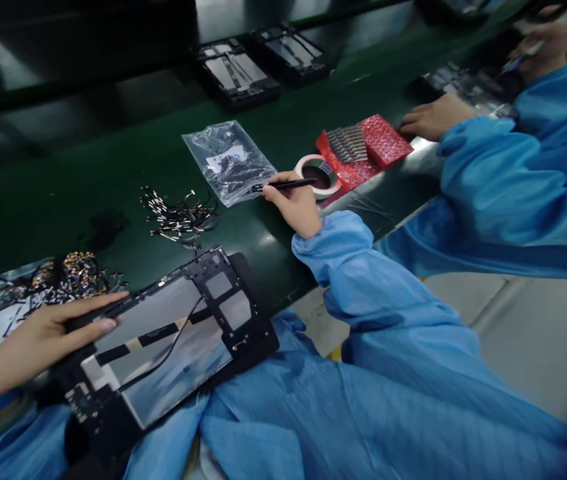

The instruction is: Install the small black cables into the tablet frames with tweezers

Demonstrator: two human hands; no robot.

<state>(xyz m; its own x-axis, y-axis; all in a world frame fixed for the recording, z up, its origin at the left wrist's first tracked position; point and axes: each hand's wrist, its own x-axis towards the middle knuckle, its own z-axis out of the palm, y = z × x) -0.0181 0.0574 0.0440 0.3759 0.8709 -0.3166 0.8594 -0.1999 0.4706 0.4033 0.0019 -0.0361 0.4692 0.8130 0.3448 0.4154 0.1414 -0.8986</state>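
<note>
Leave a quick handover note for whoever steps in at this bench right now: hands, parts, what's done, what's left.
Left hand: flat on the upper left edge of the open tablet frame, steadying it at the bench edge.
Right hand: grip shut on a black stylus tool, tip by the clear bag.
Loose cables lie above the frame.
Done: one cable already runs across the frame.
Left: cannot tell from here.

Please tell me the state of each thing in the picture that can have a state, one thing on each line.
left hand: lies flat on the device frame's edge
right hand: grips the black tool
black tool: held level, tip at the bag
device frame: open, a thin cable across it
plastic bag: flat on the belt, parts inside
tape roll: lying flat
loose cables: in a heap
</note>
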